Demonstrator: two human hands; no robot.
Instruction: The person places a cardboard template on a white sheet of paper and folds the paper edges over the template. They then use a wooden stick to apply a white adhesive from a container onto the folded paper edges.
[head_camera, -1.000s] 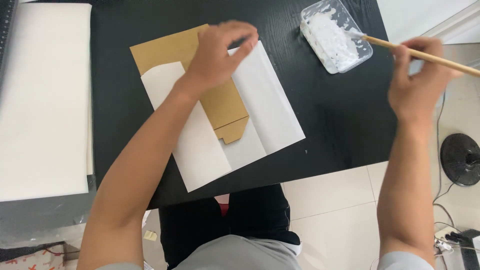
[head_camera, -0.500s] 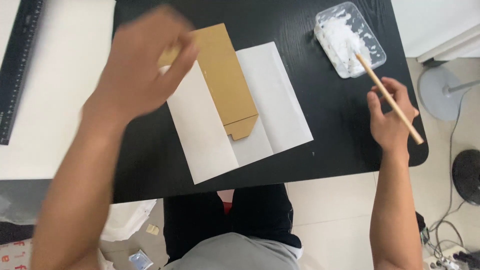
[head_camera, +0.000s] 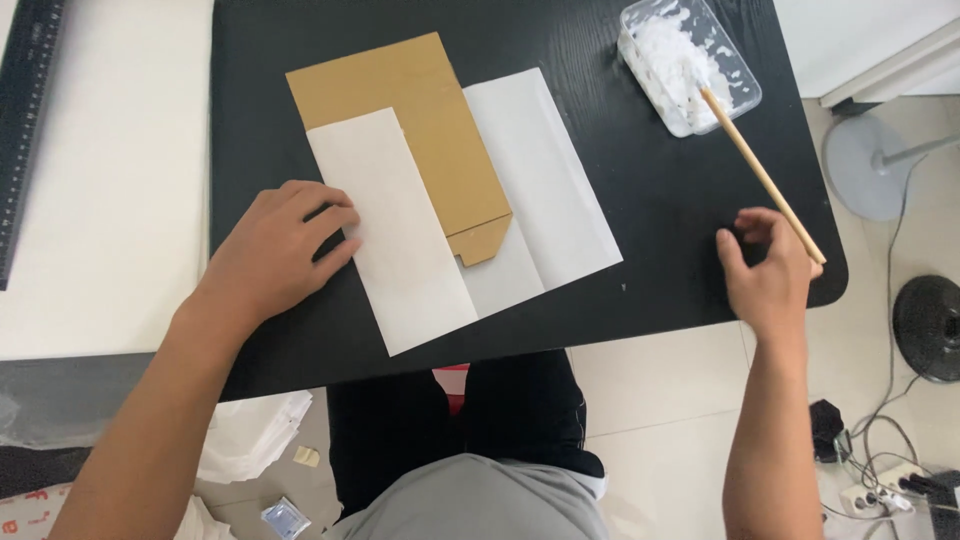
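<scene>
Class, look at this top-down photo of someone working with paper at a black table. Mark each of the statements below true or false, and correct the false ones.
1. The left hand rests on the left edge of the white paper flap. True.
2. The brown paper lies entirely on top of the white flap. False: the flap covers part of the brown paper.
3. The brush has its tip in the clear plastic tray of white paste. True.
4. The right hand is pressing down on the brown paper. False: it is at the lower end of the brush handle, far from the paper.
5. The table is white. False: it is black.
</scene>
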